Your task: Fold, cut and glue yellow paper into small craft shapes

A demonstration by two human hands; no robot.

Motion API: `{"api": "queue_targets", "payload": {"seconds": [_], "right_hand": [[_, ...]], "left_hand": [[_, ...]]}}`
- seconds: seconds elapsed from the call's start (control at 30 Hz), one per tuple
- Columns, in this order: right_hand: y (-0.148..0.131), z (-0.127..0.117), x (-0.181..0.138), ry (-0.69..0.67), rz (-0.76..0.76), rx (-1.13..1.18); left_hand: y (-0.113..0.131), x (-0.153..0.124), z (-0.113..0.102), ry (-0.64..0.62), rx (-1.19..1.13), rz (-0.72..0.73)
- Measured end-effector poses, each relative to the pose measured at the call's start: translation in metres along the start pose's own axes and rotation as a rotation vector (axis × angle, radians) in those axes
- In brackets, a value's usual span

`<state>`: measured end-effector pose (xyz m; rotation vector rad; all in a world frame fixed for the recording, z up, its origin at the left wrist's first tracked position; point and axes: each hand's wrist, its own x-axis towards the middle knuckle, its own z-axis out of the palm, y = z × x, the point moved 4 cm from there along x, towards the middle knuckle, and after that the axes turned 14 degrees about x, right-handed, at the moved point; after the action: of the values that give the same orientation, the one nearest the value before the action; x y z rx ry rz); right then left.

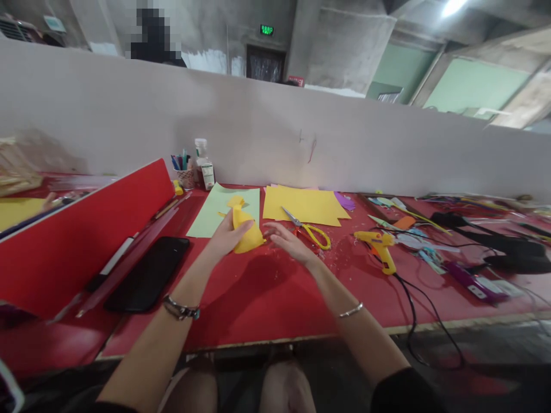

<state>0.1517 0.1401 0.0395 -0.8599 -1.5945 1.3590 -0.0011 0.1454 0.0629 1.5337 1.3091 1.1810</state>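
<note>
My left hand [227, 235] grips a folded yellow paper piece [246, 231] that rests on the red table [258, 298]. My right hand [287, 241] hovers just to the right of that piece with its fingers stretched out and holds nothing. Yellow-handled scissors [309, 228] lie right behind my right hand. A pale green sheet [213, 211] lies behind my left hand, with yellow sheets [303, 205] beside it.
A yellow glue gun [379, 245] with a black cord lies to the right among cables and scraps. A black phone [148, 274] and a red divider board [77, 235] are on the left. A pen cup [185, 172] and a bottle [205, 166] stand by the back wall.
</note>
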Motion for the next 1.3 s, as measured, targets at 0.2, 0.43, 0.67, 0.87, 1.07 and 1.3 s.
{"api": "queue_targets", "payload": {"seconds": [0.2, 0.43, 0.67, 0.87, 1.07, 1.3], "right_hand": [[-0.022, 0.036, -0.029, -0.140, -0.008, 0.132], [-0.060, 0.030, -0.067, 0.310, -0.548, -0.548], [-0.071, 0.020, -0.098, 0.308, -0.766, -0.931], [-0.062, 0.030, -0.109, 0.348, -0.724, -1.049], [-0.054, 0.028, -0.114, 0.220, -0.619, -0.932], [-0.056, 0.010, -0.115, 0.436, -0.561, -0.715]], "left_hand": [[0.012, -0.031, 0.013, 0.055, -0.156, -0.028], [0.021, -0.052, 0.009, -0.056, -0.109, 0.310], [0.045, -0.083, -0.012, 0.091, 0.347, 0.829], [0.046, -0.105, -0.004, 0.346, 0.852, 1.087], [0.048, -0.119, 0.015, 0.315, 0.904, 1.179], [0.028, -0.105, 0.017, 0.160, 0.460, 0.673]]}}
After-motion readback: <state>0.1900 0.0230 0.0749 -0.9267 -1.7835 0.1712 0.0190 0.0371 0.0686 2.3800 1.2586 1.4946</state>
